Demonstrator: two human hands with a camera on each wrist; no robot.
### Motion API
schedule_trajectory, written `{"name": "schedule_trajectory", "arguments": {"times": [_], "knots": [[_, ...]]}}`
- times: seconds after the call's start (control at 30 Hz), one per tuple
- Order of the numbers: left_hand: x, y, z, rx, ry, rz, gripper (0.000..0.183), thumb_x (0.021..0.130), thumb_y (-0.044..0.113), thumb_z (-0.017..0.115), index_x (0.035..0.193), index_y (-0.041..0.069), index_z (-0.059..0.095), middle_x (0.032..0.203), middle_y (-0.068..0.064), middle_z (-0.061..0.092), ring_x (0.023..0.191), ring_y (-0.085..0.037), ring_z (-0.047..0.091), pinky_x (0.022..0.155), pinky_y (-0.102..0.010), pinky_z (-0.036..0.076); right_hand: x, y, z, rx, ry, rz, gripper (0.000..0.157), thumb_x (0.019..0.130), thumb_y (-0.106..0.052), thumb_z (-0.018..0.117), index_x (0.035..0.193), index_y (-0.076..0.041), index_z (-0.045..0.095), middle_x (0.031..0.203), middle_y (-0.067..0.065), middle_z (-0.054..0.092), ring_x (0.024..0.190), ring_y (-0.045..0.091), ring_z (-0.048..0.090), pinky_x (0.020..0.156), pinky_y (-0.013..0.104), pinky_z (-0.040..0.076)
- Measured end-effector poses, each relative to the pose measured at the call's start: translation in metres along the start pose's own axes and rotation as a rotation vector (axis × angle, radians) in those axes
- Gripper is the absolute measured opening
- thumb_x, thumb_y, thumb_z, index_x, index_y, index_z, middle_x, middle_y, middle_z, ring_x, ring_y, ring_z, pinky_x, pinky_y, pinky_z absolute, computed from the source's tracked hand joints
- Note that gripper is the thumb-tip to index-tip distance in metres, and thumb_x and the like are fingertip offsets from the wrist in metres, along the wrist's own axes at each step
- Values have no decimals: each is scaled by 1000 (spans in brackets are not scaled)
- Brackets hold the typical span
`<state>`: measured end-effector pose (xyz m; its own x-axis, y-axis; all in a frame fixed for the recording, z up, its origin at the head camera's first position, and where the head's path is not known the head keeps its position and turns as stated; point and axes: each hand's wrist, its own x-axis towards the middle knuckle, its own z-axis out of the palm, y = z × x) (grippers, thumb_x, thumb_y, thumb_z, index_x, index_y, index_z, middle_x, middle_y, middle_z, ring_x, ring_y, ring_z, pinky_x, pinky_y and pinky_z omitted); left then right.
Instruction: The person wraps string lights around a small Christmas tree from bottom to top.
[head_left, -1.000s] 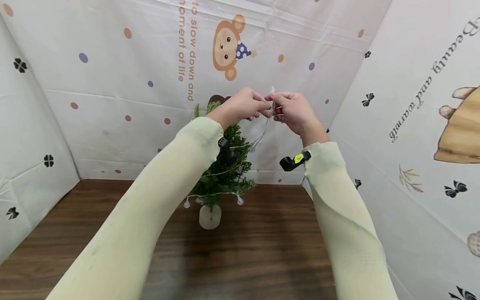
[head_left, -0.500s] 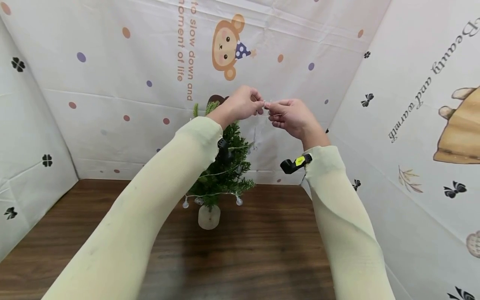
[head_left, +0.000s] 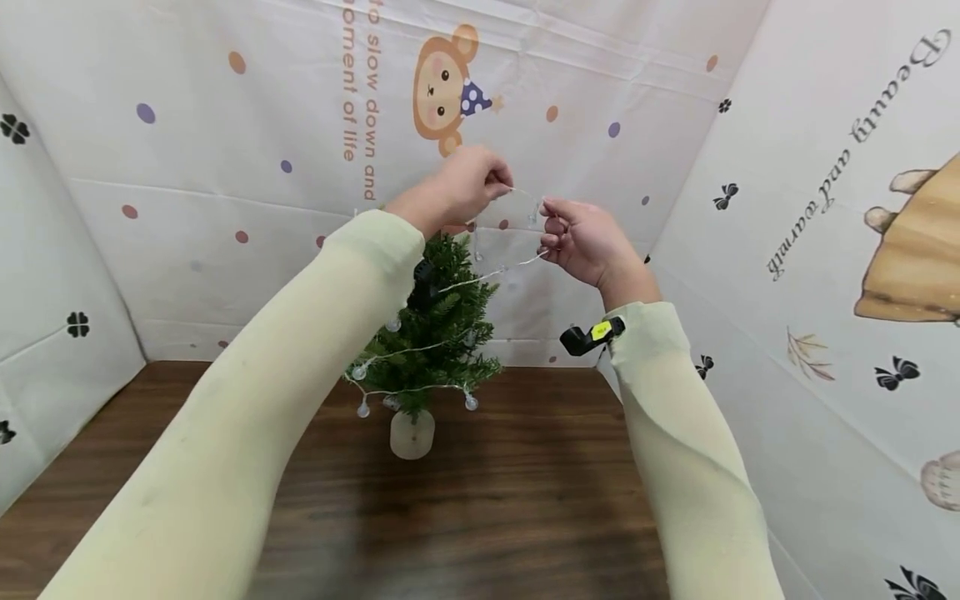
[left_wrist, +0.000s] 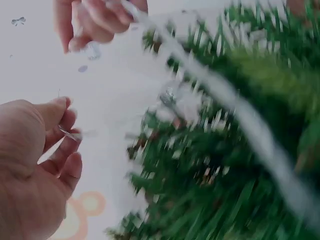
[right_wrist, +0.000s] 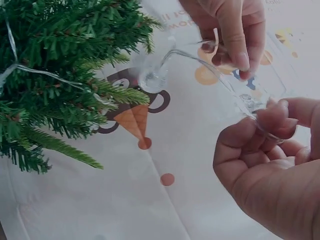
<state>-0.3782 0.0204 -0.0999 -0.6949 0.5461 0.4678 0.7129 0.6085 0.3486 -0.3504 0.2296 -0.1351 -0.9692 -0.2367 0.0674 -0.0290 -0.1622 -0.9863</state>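
A small green Christmas tree (head_left: 442, 337) stands on a pale round base (head_left: 412, 435), wound with a string of fairy lights (head_left: 491, 275) with clear round bulbs. Above and beside its top, my left hand (head_left: 467, 187) pinches one part of the thin wire. My right hand (head_left: 588, 242), to the right of the tree, has its fingers curled round the light string. A short span of wire with a bulb hangs between both hands. In the right wrist view, a clear bulb (right_wrist: 151, 80) dangles near the branches. My left sleeve covers part of the tree.
The tree stands on a dark wood table (head_left: 480, 492). Behind it rises a pale printed backdrop (head_left: 570, 158), with another printed sheet (head_left: 810, 250) close on the right. A black wrist camera (head_left: 592, 335) juts from my right sleeve.
The hands, close together before, have drawn apart, the left one moving left and up. The string now stretches from the tree to my right hand. The view has shifted slightly.
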Motion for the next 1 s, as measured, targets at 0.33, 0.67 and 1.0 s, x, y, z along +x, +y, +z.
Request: {"name": "schedule_trajectory", "arguments": {"times": [0.33, 0.67, 1.0], "knots": [[-15, -22, -37, 153, 60, 25, 23, 98, 11, 48, 110, 5, 67, 112, -11, 65, 83, -18, 65, 89, -31, 48, 3, 15, 0, -10, 17, -16, 23, 95, -20, 58, 106, 0, 56, 64, -2, 39, 56, 13, 32, 59, 29, 37], [-32, -55, -53, 216, 26, -40, 24, 97, 6, 48, 111, 1, 67, 116, -16, 61, 107, -29, 55, 94, -39, 45, 19, 31, 13, -289, 170, -23, 33, 95, -23, 57, 119, 0, 58, 88, 5, 59, 67, 15, 50, 66, 30, 47], [-49, -83, -63, 244, 17, -200, 22, 96, 10, 52, 110, 0, 66, 112, -18, 64, 96, -30, 61, 88, -42, 49, 53, 37, 36, -726, 208, -42, 26, 92, -30, 60, 98, -6, 68, 88, 8, 67, 74, 18, 61, 63, 27, 53]]}}
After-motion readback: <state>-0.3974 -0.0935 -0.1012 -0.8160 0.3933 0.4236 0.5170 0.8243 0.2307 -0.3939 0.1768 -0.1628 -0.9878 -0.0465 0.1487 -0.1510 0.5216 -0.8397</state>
